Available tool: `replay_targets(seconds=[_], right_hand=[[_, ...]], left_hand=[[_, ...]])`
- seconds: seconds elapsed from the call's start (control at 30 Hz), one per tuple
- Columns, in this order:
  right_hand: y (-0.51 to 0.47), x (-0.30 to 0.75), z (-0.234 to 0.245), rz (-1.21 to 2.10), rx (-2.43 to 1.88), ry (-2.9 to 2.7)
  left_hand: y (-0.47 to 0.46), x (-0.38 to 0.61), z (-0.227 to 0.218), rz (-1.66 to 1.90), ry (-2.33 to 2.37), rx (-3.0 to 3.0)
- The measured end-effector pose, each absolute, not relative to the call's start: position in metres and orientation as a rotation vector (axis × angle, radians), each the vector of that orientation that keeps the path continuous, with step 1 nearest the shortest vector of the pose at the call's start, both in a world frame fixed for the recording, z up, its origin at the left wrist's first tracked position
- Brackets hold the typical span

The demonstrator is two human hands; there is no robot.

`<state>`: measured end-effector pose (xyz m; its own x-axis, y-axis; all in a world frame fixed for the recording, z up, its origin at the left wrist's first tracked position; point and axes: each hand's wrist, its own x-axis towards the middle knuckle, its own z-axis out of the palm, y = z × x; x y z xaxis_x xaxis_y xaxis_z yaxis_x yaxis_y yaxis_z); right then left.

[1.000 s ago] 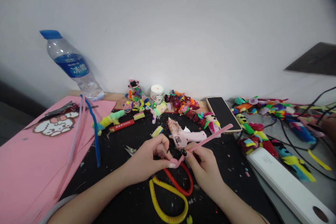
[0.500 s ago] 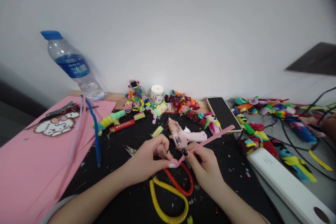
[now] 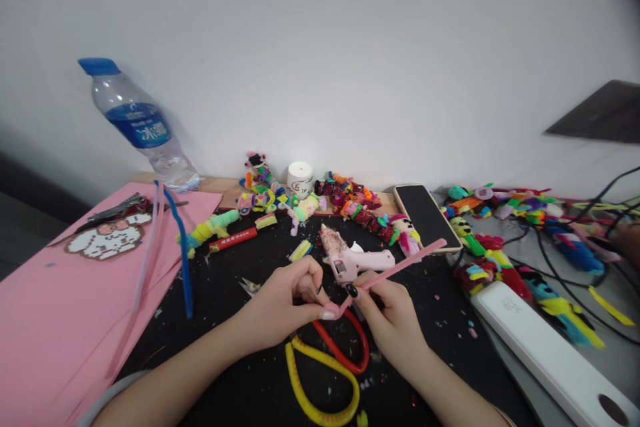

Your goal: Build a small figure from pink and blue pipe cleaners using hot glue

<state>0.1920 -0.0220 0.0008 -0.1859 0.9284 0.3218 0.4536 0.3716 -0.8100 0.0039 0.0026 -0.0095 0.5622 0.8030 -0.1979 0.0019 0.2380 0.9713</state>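
Unmoved, hands (image 3: 285,300) (image 3: 393,320) pinch a pink strip (image 3: 405,262), seemingly curled.

Bottle (image 3: 138,125) to your left, phone (image 3: 426,217) to your right, pale wall (image 3: 320,67) behind

Your clear plastic bottle has a blue cap and label and slants in your view. Nearer you, a pink sheet (image 3: 55,333) spreads along the left edge. Ahead, a small white container (image 3: 300,180) stands close to the wall. The phone lies face up, its screen dark. At far right, you have a long white object (image 3: 550,355) with a dark oval near one end, below a dark plate (image 3: 600,113) on the wall.
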Motion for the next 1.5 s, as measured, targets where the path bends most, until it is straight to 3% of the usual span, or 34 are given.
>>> replay_targets(seconds=[1.03,1.5], right_hand=[[0.011,0.178,-0.002,0.886,-1.217,-1.609],[0.006,0.178,-0.018,0.500,-1.181,-1.761]], left_hand=[[0.016,0.003,-0.008,0.880,0.836,0.942],[0.016,0.000,-0.007,0.776,0.872,1.045]])
